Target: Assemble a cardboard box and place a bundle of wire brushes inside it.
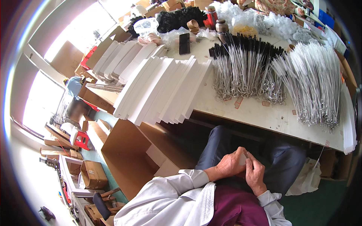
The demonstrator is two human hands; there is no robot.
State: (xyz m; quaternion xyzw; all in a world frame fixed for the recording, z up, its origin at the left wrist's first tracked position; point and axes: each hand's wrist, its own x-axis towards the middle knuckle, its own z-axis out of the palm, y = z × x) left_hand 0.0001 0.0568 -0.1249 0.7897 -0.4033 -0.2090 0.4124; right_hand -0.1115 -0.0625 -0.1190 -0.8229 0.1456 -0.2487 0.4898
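Both my hands are down in my lap, below the edge of the worktop point(264, 116). My left hand point(230, 164) and my right hand point(255, 174) are pressed close together around a small pale whitish piece point(243, 159), my fingers curled narrow about it; only a sliver of it shows between them (too little to say what it is made of).

Up on the worktop, well apart from my hands, lie two heaps of long thin wire brushes with looped metal ends: a black-tipped heap point(245, 67) and, to its right, a white-bristled heap point(313, 83). To the left, a fanned row of flat white card sleeves point(162, 90) overhangs the edge, with an open brown cardboard carton point(135, 158) on the floor below it.

Judging from how things lie, the stock is sorted and laid out, but both brush heaps look full and the sleeves look flat and unfilled, so I would say the greater part of the work is left. What is already finished I cannot make out from here.
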